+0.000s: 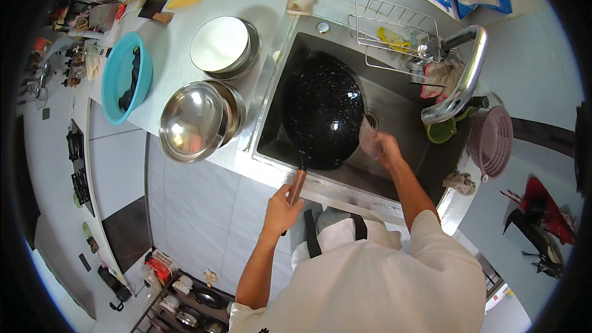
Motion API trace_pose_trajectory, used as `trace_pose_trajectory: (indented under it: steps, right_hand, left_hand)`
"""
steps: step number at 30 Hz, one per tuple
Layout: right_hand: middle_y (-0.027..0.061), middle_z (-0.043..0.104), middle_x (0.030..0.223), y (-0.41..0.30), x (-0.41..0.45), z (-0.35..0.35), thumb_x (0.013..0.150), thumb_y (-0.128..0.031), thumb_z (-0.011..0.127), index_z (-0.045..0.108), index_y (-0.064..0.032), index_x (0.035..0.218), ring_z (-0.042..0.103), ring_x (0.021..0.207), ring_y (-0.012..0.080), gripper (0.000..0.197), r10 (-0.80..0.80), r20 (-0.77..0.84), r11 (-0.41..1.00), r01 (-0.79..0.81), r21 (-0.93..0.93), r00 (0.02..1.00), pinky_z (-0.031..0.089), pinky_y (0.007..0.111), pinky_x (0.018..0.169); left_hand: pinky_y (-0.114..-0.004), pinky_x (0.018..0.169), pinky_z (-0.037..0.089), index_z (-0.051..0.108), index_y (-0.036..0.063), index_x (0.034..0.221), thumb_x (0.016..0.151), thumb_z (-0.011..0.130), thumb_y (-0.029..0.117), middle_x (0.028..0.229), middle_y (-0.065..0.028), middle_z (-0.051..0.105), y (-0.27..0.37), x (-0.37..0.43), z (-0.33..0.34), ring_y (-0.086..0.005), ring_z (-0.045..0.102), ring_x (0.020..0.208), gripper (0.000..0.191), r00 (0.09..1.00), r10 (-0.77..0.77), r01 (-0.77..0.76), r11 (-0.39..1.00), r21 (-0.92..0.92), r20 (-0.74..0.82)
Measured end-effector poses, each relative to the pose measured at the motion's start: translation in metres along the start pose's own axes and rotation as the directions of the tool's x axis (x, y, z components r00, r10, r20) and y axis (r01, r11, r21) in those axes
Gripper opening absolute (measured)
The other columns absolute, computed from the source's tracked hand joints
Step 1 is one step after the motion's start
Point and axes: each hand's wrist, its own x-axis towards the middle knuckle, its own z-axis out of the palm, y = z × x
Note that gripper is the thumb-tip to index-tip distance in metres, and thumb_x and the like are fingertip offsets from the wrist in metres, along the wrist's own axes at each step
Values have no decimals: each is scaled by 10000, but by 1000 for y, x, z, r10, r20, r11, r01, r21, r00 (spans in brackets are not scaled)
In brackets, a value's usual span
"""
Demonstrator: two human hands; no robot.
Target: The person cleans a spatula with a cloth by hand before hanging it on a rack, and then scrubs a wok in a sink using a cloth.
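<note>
A black wok (321, 111) lies in the kitchen sink (407, 148), its dark surface dotted with wet highlights. My left hand (282, 208) grips its brown wooden handle (297, 187) over the sink's front rim. In my right hand (388, 148) is a greyish-pink scrubbing cloth (369, 138), somewhat blurred, at the wok's right edge. Whether the cloth presses on the wok I cannot tell. Part of the sink drain (372, 120) shows just behind the cloth. A chrome faucet (471, 64) arches over the sink's right side.
Left of the sink stand stacked steel bowls (192, 120), a white bowl (219, 44) on a metal one, and a turquoise basin (107, 88) holding dark items. A wire rack (397, 32) sits behind the sink. At right are a mauve colander (492, 141) and a rag (460, 183).
</note>
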Motion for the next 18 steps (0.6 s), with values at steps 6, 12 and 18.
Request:
trace_pose_trajectory:
  steps: [6, 12, 18]
  right_hand:
    - [226, 540, 1285, -26, -29, 70, 847, -76, 575, 486, 55, 1283, 552, 1206, 364, 463, -99, -165, 951, 142, 276, 981, 503, 522, 1006]
    - [158, 562, 1190, 10, -6, -37, 781, -8, 508, 506, 1, 1219, 593, 1002, 306, 439, -321, -299, 826, 420, 376, 899, 535, 484, 841]
    - [94, 597, 987, -9, -42, -2, 837, -19, 551, 549, -63, 1038, 557, 732, 207, 206, -299, -384, 812, 445, 379, 873, 471, 357, 584]
  left_hand:
    - [-353, 564, 523, 542, -91, 1209, 798, 694, 180, 746, -218, 672, 8, 0, -5, -275, 674, 571, 515, 992, -127, 127, 992, -9, 26]
    - [-329, 458, 486, 543, -83, 1182, 802, 690, 163, 679, -167, 646, 32, -2, -11, -214, 622, 475, 477, 981, -176, 182, 981, -68, 86]
    - [-312, 408, 453, 549, -70, 1128, 811, 687, 139, 613, -128, 615, 29, -4, -9, -184, 588, 433, 404, 981, -180, 187, 977, -104, 74]
